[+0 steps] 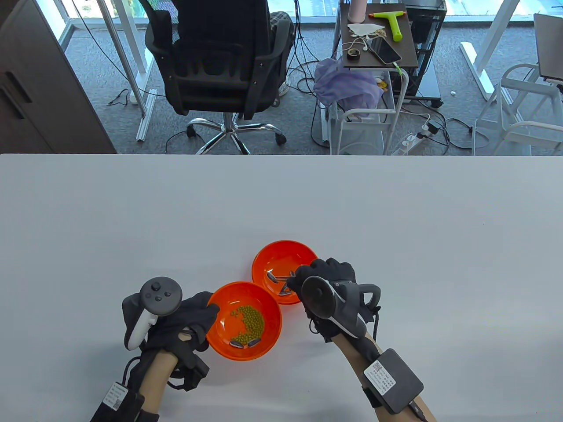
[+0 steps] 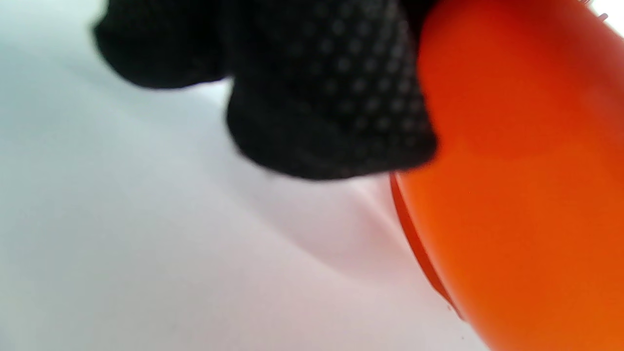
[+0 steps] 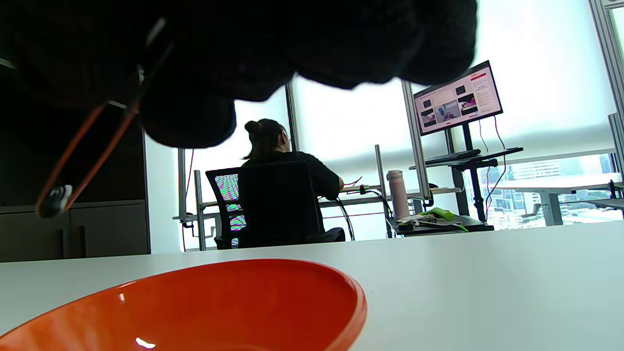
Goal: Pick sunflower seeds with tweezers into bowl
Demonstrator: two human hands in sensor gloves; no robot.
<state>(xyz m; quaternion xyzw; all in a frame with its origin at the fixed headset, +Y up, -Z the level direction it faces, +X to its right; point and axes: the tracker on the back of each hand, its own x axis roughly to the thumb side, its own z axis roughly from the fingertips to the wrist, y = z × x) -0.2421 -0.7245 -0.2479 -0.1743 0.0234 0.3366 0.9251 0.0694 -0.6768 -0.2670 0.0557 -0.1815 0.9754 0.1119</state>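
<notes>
Two orange bowls stand side by side. The near bowl holds green beans and a few striped sunflower seeds. The far bowl holds a few sunflower seeds. My left hand grips the near bowl's left rim; in the left wrist view its fingers press the bowl's wall. My right hand holds tweezers over the far bowl. The tweezer tips pinch one seed above that bowl.
The white table stretches wide around the bowls. Beyond its far edge stand an office chair and a small cart with odds and ends.
</notes>
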